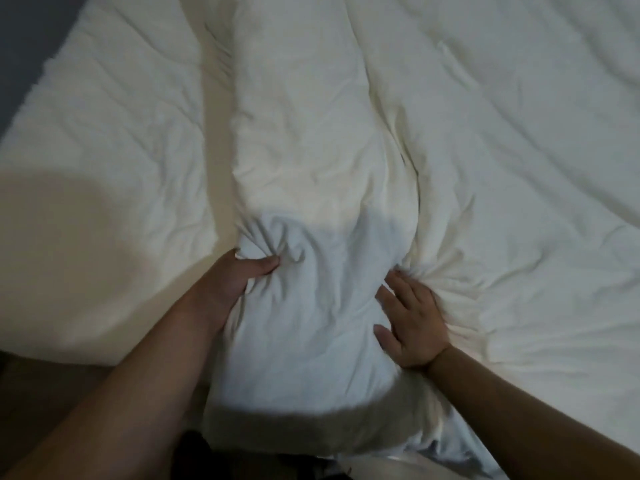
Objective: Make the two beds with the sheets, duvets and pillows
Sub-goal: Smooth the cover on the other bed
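A white duvet (318,161) lies bunched into a long thick ridge running from the near edge away up the middle of the bed. My left hand (239,278) grips the ridge's left side, thumb on top and fingers tucked underneath. My right hand (408,317) holds the ridge's right side, fingertips dug into the gathered fabric where creases radiate. More of the white duvet (519,150) spreads flat and wrinkled to the right. A white sheet-covered surface (104,150) lies to the left of the ridge.
Dark grey floor (24,46) shows at the top left corner beyond the bedding's edge. A dark shadowed strip (52,393) runs along the near edge at the lower left. A glossy pale fold (381,462) sits at the bottom centre.
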`<control>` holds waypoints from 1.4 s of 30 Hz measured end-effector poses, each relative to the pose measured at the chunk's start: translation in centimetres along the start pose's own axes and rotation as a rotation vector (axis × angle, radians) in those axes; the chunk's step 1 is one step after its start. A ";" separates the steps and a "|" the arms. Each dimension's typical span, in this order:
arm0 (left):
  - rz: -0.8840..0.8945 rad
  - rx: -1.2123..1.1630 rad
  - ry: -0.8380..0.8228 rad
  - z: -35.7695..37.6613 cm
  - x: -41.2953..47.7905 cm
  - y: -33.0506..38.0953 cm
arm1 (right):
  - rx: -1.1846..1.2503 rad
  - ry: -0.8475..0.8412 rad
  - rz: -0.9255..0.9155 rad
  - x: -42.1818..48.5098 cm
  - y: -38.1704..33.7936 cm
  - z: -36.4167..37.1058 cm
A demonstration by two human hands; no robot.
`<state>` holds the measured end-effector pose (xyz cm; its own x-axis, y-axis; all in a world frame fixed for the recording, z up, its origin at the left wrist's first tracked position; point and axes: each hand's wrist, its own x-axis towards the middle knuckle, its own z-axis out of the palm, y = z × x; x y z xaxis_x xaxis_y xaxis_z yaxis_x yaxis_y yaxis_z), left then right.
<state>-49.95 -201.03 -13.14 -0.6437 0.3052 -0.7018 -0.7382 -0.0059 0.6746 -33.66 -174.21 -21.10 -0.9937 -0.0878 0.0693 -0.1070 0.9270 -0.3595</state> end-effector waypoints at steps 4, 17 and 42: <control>0.119 0.069 0.024 -0.6 -1.9 1.4 | 0.402 0.183 0.399 3.0 -5.9 -4.2; 0.628 1.142 -0.010 -11.4 -10.8 4.3 | 0.960 -0.066 0.805 16.1 -27.2 -6.4; 0.128 0.223 -0.187 -12.8 -11.3 12.9 | 0.488 0.312 0.955 13.4 -22.5 -10.6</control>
<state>-54.84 -216.78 0.55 -0.6651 0.4858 -0.5672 -0.5773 0.1473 0.8031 -44.27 -192.37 -2.25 -0.6301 0.7432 -0.2250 0.6269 0.3158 -0.7122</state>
